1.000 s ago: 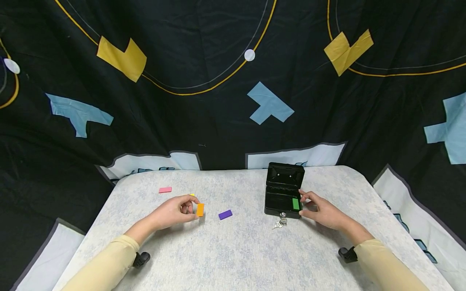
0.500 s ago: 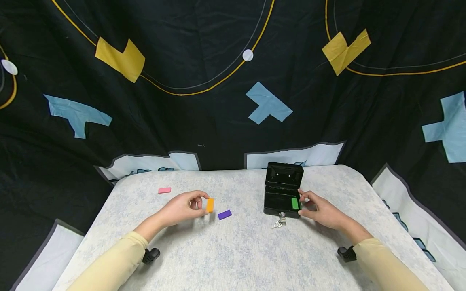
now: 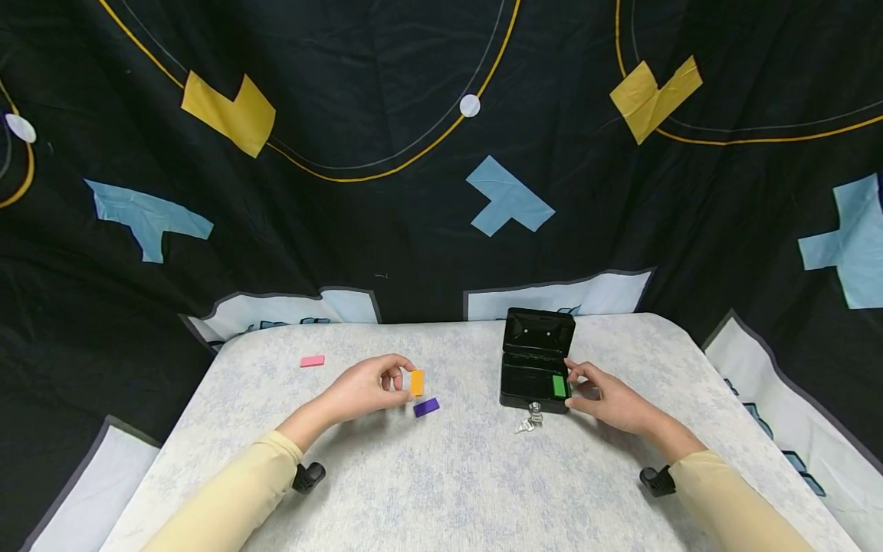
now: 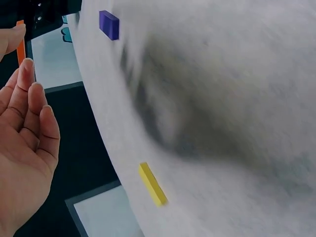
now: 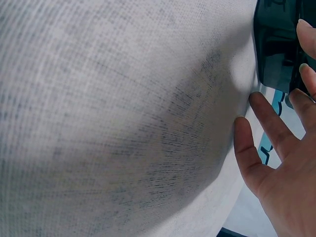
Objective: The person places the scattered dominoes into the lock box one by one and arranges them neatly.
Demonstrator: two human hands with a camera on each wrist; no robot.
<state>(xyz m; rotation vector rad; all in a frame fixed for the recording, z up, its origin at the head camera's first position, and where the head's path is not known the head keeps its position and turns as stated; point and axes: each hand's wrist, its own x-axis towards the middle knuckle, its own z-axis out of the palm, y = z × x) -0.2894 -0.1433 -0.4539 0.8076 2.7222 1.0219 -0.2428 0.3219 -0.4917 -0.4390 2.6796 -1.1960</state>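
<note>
My left hand (image 3: 367, 387) pinches an orange rectangular block (image 3: 417, 382) between thumb and forefinger, held upright above the table. Just below and to its right lies a purple block (image 3: 426, 407). A small black cash box (image 3: 519, 401) stands at the right with its lid raised, a green block (image 3: 559, 386) lying inside along the right wall. My right hand (image 3: 614, 399) rests thumb and forefinger on that right side of the box. In the right wrist view its other fingers (image 5: 269, 123) are spread and hold nothing.
Keys (image 3: 528, 424) hang from the lock at the box's front. A pink block (image 3: 313, 361) lies at the table's back left. The left wrist view shows a yellow block (image 4: 153, 184) on the table. A black curtain (image 3: 414, 253) hangs behind the table's far edge.
My left hand has carried the orange block to the right and slightly away from me, up to the purple block. My right hand and the box have stayed in place.
</note>
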